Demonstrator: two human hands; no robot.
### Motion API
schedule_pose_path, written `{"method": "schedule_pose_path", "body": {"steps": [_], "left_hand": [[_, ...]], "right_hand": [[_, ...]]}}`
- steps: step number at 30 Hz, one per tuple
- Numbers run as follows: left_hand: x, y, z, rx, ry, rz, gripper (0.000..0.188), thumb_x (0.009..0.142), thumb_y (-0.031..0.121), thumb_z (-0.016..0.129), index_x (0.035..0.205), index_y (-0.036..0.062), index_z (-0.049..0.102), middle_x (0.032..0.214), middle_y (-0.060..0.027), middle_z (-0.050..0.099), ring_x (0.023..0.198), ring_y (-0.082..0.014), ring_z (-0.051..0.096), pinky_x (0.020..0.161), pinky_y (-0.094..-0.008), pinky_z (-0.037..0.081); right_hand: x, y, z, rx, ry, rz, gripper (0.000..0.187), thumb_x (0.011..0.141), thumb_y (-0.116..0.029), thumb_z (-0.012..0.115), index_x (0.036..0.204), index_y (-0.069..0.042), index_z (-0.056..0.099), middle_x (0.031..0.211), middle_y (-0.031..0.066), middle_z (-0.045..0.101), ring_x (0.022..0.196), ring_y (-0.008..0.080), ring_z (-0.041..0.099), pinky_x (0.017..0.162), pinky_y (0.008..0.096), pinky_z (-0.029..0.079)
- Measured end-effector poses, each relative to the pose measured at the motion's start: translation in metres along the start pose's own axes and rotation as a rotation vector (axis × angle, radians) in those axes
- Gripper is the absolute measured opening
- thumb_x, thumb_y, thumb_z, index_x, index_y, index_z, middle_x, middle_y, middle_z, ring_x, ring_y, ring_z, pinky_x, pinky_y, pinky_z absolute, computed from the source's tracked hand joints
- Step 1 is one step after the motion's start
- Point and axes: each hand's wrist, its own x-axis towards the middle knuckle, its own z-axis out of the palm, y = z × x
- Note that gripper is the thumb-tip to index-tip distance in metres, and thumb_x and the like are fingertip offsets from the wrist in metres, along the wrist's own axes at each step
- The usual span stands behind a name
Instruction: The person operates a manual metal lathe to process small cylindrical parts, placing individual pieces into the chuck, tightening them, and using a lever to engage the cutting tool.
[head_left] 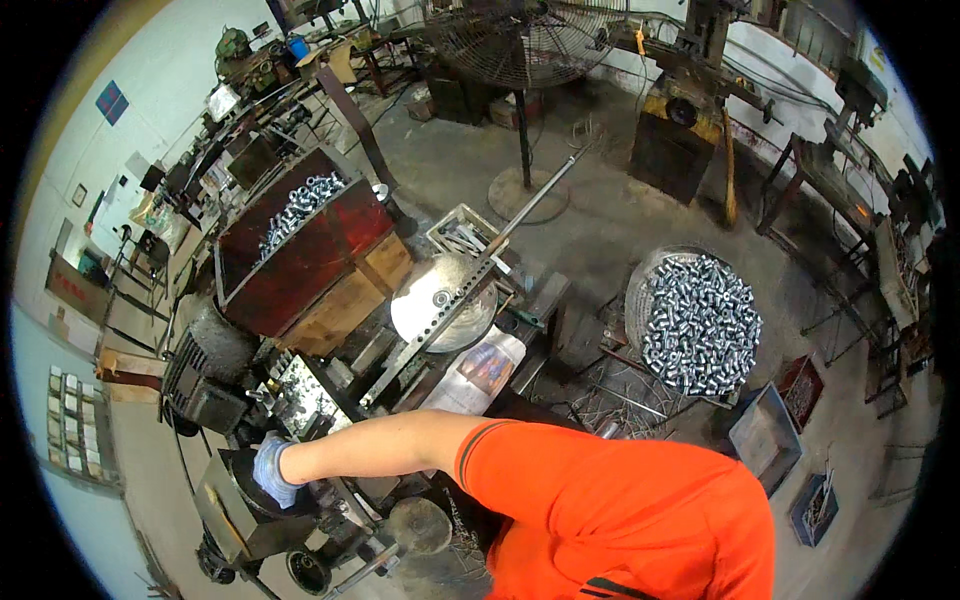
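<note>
My left hand (pixel 275 474) wears a light blue-grey glove and reaches far out to the left, the bare forearm stretched straight from an orange sleeve. It is at the dark opening of a metal box (pixel 221 508) with a slanted plate. Its fingers are small and partly hidden, so I cannot make out their grip or anything in them. Just beyond the hand sits a machine with a bright, oily metal top (pixel 305 392). My right hand does not show.
A red bin (pixel 350 225) holds shiny metal fittings. Beside it are a round metal disc (pixel 470 325) and a long perforated bar (pixel 440 322). To the right, more fittings (pixel 700 325) heap on a round tray; blue bins (pixel 766 440) stand below. A large fan (pixel 525 110) stands behind.
</note>
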Motion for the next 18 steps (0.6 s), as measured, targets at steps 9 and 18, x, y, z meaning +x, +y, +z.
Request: {"method": "schedule_pose_path", "body": {"steps": [9,18], "left_hand": [[0.020,0.007,0.007,0.038,0.024,0.077,0.041,0.084,0.032,0.061,0.111,0.0007,0.058,0.074,-0.0132,0.065,0.065,-0.0227,0.062,0.062,-0.0373,0.051],[0.057,0.028,0.030,0.099,0.032,0.227,0.039,0.084,0.030,0.060,0.112,0.0021,0.058,0.076,-0.0135,0.065,0.065,-0.0235,0.062,0.061,-0.0379,0.051]], "right_hand": [[-0.011,-0.004,0.000,-0.040,0.043,-0.008,0.046,0.068,-0.046,0.062,0.095,-0.010,0.069,0.094,0.0071,0.066,0.085,0.0258,0.063,0.066,0.0459,0.045],[-0.018,0.006,0.005,-0.020,0.184,0.043,0.048,0.062,-0.050,0.064,0.085,-0.009,0.070,0.081,0.0116,0.067,0.077,0.0305,0.064,0.066,0.0434,0.046]]}}
